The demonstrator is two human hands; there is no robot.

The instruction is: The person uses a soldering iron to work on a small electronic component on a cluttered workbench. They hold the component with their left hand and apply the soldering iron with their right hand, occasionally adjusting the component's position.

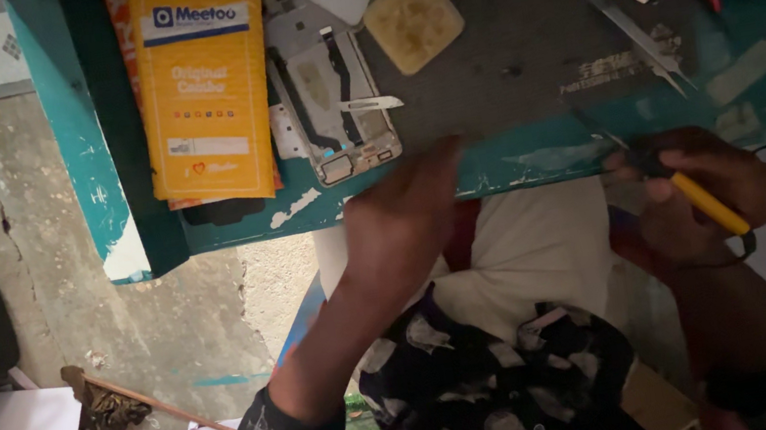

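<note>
While the head view looks down over a worn teal table [535, 159], the left hand [408, 216] rests at its near edge, blurred, fingers loosely curled and holding nothing that shows; just above it lies an opened phone frame [332, 102], grey metal, its long axis running away from the person. Further right, the right hand [710, 194] is closed around a slim yellow-handled tool [709, 204], slanted, tip towards the table edge; metal tweezers [620, 17] lie above; a flat orange box [204, 80] sits left of the frame.
</note>
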